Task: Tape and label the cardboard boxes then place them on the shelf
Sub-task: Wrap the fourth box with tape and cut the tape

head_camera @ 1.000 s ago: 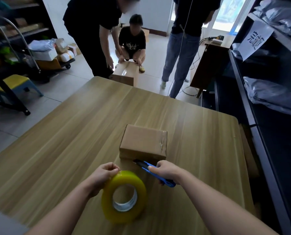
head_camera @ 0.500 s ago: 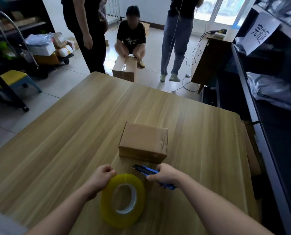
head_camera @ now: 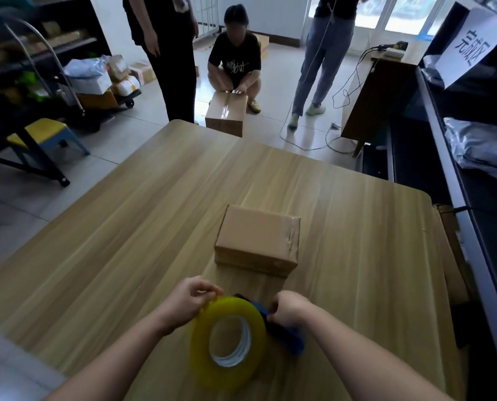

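Tape roll (head_camera: 228, 341) is pinched at its top edge by left hand (head_camera: 185, 306), lower centre; a blue cutter (head_camera: 283, 332) is gripped in right hand (head_camera: 289, 309). Box (head_camera: 257, 240) sits mid-frame on table (head_camera: 97, 241). Risks: blade near fingers; tape end lost, sticking to itself.

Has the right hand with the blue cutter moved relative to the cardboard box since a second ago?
Yes. The right hand has pulled back from the cardboard box toward the person; the blue cutter now sits beside the tape roll.
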A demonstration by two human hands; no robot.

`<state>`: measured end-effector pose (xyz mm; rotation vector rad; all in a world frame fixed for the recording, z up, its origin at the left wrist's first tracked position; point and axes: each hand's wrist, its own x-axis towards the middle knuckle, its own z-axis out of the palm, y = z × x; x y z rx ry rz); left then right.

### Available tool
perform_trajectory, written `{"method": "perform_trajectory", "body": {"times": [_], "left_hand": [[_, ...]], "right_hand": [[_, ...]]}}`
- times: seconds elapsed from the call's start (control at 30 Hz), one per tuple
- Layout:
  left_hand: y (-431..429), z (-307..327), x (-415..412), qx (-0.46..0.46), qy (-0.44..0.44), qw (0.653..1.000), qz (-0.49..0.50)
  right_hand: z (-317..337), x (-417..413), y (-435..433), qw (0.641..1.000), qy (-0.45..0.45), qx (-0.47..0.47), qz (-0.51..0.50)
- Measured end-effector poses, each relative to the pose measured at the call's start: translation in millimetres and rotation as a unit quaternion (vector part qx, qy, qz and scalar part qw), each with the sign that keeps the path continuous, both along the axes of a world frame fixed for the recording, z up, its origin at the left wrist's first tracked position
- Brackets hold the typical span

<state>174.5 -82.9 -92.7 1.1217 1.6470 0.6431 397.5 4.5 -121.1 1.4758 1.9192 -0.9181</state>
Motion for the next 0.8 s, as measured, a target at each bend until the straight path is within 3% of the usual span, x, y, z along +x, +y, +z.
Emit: {"method": "perform_trajectory", "body": {"times": [0.23,0.4,0.63,0.8], "left_hand": [[0.4,-0.6,3.8,0.008,0.064,0.998,-0.021],[4.3,8.0,19.0,0.102,0.151,0.979,-0.093],[22.2,36.3,36.8,0.21,0.138,0.965,-0.071],[56.2,63.7,44.2,0.193,0.083,0.978,-0.012]], "right_hand": [[6.2,-3.2,-7.1,0.999,0.015,0.011,0.028],[33.3,-9.6,-1.4,0.991,0.133,0.032,-0.008],[72.9,9.1,14.7,0.934,0.292,-0.054,-0.2],[76.8,10.3,17.2,0.879,0.378,-0.057,-0.284]]}}
